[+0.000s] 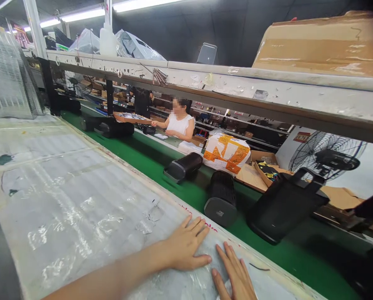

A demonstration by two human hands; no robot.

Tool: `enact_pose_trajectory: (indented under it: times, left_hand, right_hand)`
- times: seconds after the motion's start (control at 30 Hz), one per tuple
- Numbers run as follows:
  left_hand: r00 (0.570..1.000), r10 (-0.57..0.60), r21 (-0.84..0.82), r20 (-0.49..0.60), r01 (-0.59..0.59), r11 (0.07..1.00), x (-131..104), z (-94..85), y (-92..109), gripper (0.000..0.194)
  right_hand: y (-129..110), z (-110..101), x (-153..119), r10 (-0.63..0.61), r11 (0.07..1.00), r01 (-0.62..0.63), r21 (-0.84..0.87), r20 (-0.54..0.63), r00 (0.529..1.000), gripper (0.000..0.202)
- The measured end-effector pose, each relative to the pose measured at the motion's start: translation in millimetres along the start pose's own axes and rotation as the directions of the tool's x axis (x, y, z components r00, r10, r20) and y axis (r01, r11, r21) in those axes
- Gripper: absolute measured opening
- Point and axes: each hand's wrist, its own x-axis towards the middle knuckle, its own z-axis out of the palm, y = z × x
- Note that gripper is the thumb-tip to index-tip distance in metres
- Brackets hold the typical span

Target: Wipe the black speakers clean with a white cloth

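Both hands (186,246) flat on bench (64,200); speakers (220,200) on conveyor (299,254) behind.

Glossy, wrinkled plastic sheet (80,200) covers the bench; green belt (186,191) matt; speaker (220,198) matt black plastic; box (324,41) rough cardboard.

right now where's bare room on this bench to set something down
The plastic-covered bench top is bare left of the left hand and right hand, back to the stacked trays. The green belt is crowded near the hands: cylinder speakers and a handled black unit.
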Motion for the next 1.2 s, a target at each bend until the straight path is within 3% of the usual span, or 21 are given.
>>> enact_pose_trajectory:
  times: [0.3,0.53,0.9,1.07,1.2]
  left_hand:
    - [1.0,-0.005,0.015,-0.006,0.005,1.0,0,2.0,-1,0.077]
    - [1.0,-0.001,0.01,-0.021,0.001,1.0,0,2.4,-1,0.075]
    - [1.0,-0.008,-0.007,0.005,0.008,1.0,1,1.5,-1,0.075]
    - [1.0,-0.013,-0.011,0.005,0.013,1.0,0,1.6,-1,0.075]
    - [1.0,-0.012,-0.009,-0.003,0.012,1.0,0,0.5,1,0.075]
  right_hand:
    - [-2,-6,1,0.011,1.0,-0.011,0.01,0.02,1.0,0.053]
    - [5,-17,7,0.006,1.0,-0.012,0.023,0.249,0.969,0.057]
    - [-6,-15,2,0.05,0.999,-0.05,-0.004,0.118,0.992,0.054]
    - [-4,-21,6,0.07,0.995,-0.087,0.043,0.307,0.949,0.059]
    - [-6,-25,7,0.094,0.991,-0.121,0.059,0.342,0.935,0.061]
